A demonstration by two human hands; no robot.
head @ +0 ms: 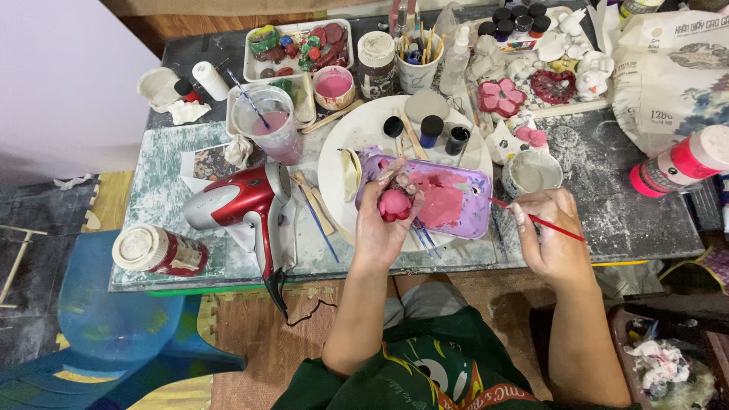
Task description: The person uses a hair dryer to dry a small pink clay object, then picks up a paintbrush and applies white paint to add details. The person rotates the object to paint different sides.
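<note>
My left hand grips a small pink-painted figure above a purple tray smeared with pink paint. My right hand pinches a thin red-handled brush whose tip points left toward the tray. The tray rests on a round white plate that also carries small dark paint pots. Two blue-handled brushes lie at the plate's near edge.
A red hair dryer lies left of the plate, by a plastic cup of pink water. White plaster figures, a brush cup, a jar on its side and a pink-capped bottle crowd the table.
</note>
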